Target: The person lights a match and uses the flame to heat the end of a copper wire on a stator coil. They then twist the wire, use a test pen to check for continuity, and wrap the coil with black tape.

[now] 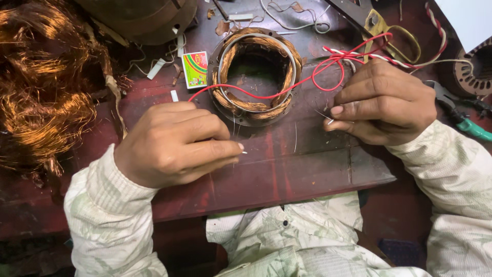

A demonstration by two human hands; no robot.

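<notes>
Looking straight down at a worn dark red counter [287, 174] here. The left hand [177, 146] is curled nearly closed, thumb and forefinger pinched on a thin pale thread [244, 152], only a short tip of it poking out past the fingertips. The right hand [384, 102] is also mostly closed, fingertips pinched together around another fine strand at its lower left edge, and a red wire [287, 92] loops right beside those fingers. That red wire runs back across the round motor stator [256, 77], which sits on the counter between and just above both hands, its copper windings tucked round the inside of the metal ring. A small colourful box [195, 69] lies just left of the stator. Big messy tangle of loose copper wire [43, 87] fills the far left. Pliers with green handles [469, 123] sit at the right edge, near the right wrist, next to a twisted red and white cable [405, 60].
</notes>
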